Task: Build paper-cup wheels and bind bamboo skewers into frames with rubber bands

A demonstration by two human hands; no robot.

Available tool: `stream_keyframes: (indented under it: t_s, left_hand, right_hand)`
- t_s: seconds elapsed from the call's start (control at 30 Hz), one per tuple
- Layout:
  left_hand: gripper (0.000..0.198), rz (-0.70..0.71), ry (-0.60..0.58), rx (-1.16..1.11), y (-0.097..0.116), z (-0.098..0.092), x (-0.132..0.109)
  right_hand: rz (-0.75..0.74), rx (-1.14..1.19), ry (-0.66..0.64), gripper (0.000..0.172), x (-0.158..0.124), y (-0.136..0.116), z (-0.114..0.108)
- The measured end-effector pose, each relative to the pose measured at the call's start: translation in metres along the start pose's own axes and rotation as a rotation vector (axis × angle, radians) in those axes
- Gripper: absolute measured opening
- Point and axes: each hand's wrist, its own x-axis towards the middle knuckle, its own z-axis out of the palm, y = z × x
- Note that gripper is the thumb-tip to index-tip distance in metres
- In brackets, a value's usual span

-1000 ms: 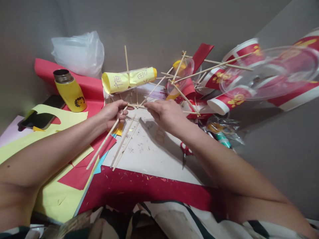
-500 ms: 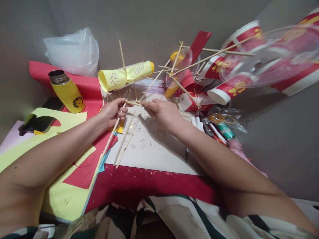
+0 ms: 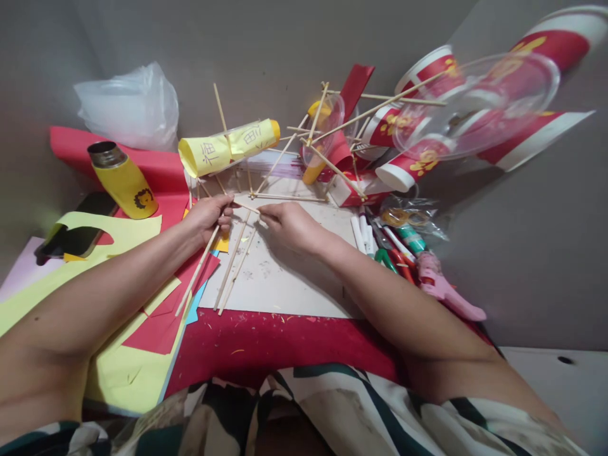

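My left hand (image 3: 212, 218) is closed around a long wooden stick (image 3: 196, 278) that slants down toward me. Its fingertips also pinch one end of a short stick (image 3: 246, 206). The other end of that short stick sits in the pinched fingers of my right hand (image 3: 291, 225). Just beyond the hands stands a framework of thin sticks (image 3: 285, 197), topped by a yellow paper roll (image 3: 205, 156) with written characters. Two loose sticks (image 3: 232, 265) lie on the pale board (image 3: 289, 288) below my hands.
A yellow bottle (image 3: 124, 183), red paper (image 3: 164, 168) and yellow paper (image 3: 118, 373) are at left. Red-and-white paper cups (image 3: 415, 166) and a clear plastic lid (image 3: 536, 88) crowd the back right. Markers (image 3: 363, 234) and a pink glue gun (image 3: 451, 297) lie at right.
My right hand has drawn slightly down and away from the stick framework, the short stick now tilting between both hands. The whole view has shifted a little, showing more of the glue gun.
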Motion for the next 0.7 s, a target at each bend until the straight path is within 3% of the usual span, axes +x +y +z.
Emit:
stream_keyframes:
  t_s: [0.23,0.43,0.53,0.7]
  left_hand:
    - [0.029,-0.006,0.021,0.014,0.003,-0.004,0.001]
    - [0.02,0.009,0.01,0.013,0.003,-0.01,0.004]
    - [0.02,0.013,0.019,0.013,0.001,-0.012,0.004]
    - [0.026,0.003,0.04,0.015,-0.001,-0.012,0.004]
  right_hand:
    - [-0.008,-0.065,-0.142,0.028,0.009,-0.003,0.0]
    - [0.107,-0.306,0.003,0.033,0.011,-0.016,0.01]
    - [0.025,-0.314,0.069,0.018,0.011,-0.012,0.017]
    - [-0.045,-0.292,0.068,0.019,0.009,-0.006,0.018]
